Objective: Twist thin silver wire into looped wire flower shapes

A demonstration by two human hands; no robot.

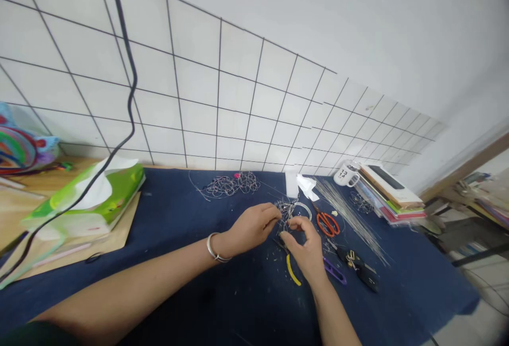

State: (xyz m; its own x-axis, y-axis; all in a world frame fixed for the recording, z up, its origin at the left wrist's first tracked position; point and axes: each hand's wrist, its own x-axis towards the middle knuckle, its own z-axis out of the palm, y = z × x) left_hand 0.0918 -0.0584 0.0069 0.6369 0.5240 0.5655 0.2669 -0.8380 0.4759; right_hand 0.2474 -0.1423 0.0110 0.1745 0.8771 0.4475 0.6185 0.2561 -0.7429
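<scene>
Left hand (254, 227): fingertips pinching tangled silver-wire piece (284, 209); right hand (287, 229): thumb and forefinger curled at it, closure unclear. Apparent step: wire-shaping; next move needs steady fingertips.

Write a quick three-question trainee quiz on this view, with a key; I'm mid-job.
1. Which wrist wears the round silver bangle?
2. True or false: the left hand and right hand are both at the tangle of thin silver wire.
3. Which stands beside the flat stack of colourful books: (a) green tissue pack, (b) white cylindrical mug with black lettering, or (c) curved yellow handle?
Key: 1. left; 2. true; 3. b.
</scene>
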